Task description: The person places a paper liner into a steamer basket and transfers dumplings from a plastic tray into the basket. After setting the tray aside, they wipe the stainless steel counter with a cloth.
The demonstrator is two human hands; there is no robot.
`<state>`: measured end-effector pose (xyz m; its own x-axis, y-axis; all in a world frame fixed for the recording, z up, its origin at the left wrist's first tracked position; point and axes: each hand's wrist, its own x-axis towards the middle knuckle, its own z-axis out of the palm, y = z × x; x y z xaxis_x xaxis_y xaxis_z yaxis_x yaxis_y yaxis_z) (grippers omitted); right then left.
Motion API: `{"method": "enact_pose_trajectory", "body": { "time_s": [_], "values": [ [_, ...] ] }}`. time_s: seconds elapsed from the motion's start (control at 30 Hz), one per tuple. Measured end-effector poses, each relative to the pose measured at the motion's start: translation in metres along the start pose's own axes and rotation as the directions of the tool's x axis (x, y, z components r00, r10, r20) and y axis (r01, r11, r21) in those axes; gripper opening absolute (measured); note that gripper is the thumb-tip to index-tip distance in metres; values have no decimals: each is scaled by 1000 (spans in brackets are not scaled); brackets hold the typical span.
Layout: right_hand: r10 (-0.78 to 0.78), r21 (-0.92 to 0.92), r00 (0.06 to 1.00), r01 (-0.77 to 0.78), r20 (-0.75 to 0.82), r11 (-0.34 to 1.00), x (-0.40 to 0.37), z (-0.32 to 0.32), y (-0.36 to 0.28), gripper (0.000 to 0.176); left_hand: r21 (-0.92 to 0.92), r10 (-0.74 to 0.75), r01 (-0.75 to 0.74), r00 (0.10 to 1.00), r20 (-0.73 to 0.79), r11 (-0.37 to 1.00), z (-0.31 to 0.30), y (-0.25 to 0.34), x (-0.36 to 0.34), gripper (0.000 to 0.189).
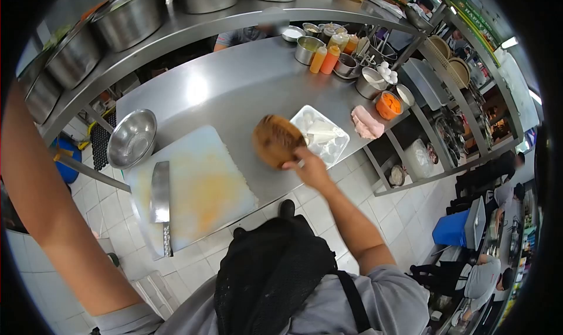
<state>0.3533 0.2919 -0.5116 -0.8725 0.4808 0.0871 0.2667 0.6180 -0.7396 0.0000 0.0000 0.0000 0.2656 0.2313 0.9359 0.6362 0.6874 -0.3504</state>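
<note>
My right hand grips the near edge of a round brown wooden-looking bowl, held above the steel table. Its surface has darker patches, and I cannot make out whether anything is in it. Just right of it lies a white tray with pale, whitish pieces. My left arm reaches up along the left side towards the shelf; the hand itself is outside the visible picture. A cleaver rests on a stained white cutting board, with a steel mixing bowl at the board's far left corner.
Overhead, a steel shelf carries several large metal pots. Sauce bottles, small pans, eggs, an orange tub and a pink cloth crowd the table's right end. Other people stand farther right.
</note>
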Motion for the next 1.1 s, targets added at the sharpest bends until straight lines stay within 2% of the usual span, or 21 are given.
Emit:
{"method": "enact_pose_trajectory", "body": {
  "time_s": [0.03, 0.17, 0.2, 0.23, 0.27, 0.3, 0.33, 0.37, 0.4, 0.43, 0.47, 0.5, 0.57, 0.6, 0.63, 0.67, 0.73, 0.77, 0.83, 0.97, 1.1],
  "values": [
    [-55, -238, 997, 41, -56, 970, 0, 24, 0, 39, -42, -1, 0, 1000, -17, 999, -3, -13, -1, 54],
    [-212, -473, 975, 216, 63, 854, -33, 26, 37, 41, -207, 46, -18, 990, 132, 978, -5, 26, -6, 40],
    [-219, -440, 970, 244, 108, 864, -20, 22, 32, 45, -456, -251, 265, 964, 93, 849, -13, 59, -7, 40],
    [-206, -406, 962, 263, 178, 875, -23, 11, 29, 49, -197, 2, -8, 1000, -28, 980, -11, 59, -24, 45],
    [-183, -309, 955, 251, 232, 917, -18, -5, 33, 51, 104, 282, -274, 956, -80, 956, -11, 60, -43, 51],
    [-203, -296, 952, 267, 231, 917, -9, -20, 46, 51, -42, 163, -165, 985, -56, 985, -23, 103, -63, 53],
    [-262, -229, 960, 279, 102, 933, 0, -40, 61, 51, -119, -145, 163, 979, 147, 979, -24, 116, -107, 41],
    [-308, -162, 951, 300, -21, 940, 9, -62, 79, 50, -115, -424, 489, 833, 355, 865, -26, 130, -159, 36],
    [-339, -228, 932, 305, -131, 925, 24, -86, 100, 47, -268, -294, 518, 761, 579, 813, -36, 181, -197, 48],
    [-371, -291, 896, 298, -242, 909, 39, -105, 120, 44, -340, -285, 651, 660, 696, 678, -39, 256, -220, 43],
    [-384, -277, 891, 316, -242, 907, 49, -120, 138, 44, -288, -273, 692, 580, 767, 662, -41, 313, -260, 37],
    [-367, -344, 900, 276, -235, 897, 56, -132, 154, 39, -324, -148, 737, 495, 856, 593, -45, 370, -257, 30],
    [-334, -400, 916, 228, -221, 888, 63, -142, 179, 35, -239, -120, 915, 290, 949, 324, -37, 458, -312, 24],
    [-305, -353, 947, 252, -102, 901, 67, -144, 190, 34, -310, -68, 926, 330, 941, 214, -34, 495, -338, 25],
    [-282, -304, 959, 276, 27, 912, 70, -146, 200, 33, -378, 33, 847, 395, 918, 375, -36, 524, -340, 26],
    [-292, -298, 955, 292, 47, 909, 73, -146, 206, 33, -369, 65, 848, 374, 925, 380, -41, 551, -348, 28],
    [-93, -339, 981, 146, 169, 929, 77, -141, 209, 34, -332, 106, 813, 322, 941, 479, -56, 590, -349, 35],
    [-107, -326, 977, 163, 184, 931, 75, -141, 209, 34, -314, 91, 811, 311, 946, 493, -62, 603, -351, 35],
    [-387, -258, 922, 374, 1, 891, 62, -149, 192, 34, -291, 106, 747, 286, 952, 598, -68, 617, -357, 38],
    [-383, -335, 923, 372, 34, 866, 48, -147, 180, 31, -290, 83, 740, 304, 949, 607, -75, 624, -360, 37],
    [-310, -232, 944, 328, 112, 916, 49, -148, 196, 33, -299, 94, 739, 306, 947, 604, -81, 631, -359, 36]
  ]
}}
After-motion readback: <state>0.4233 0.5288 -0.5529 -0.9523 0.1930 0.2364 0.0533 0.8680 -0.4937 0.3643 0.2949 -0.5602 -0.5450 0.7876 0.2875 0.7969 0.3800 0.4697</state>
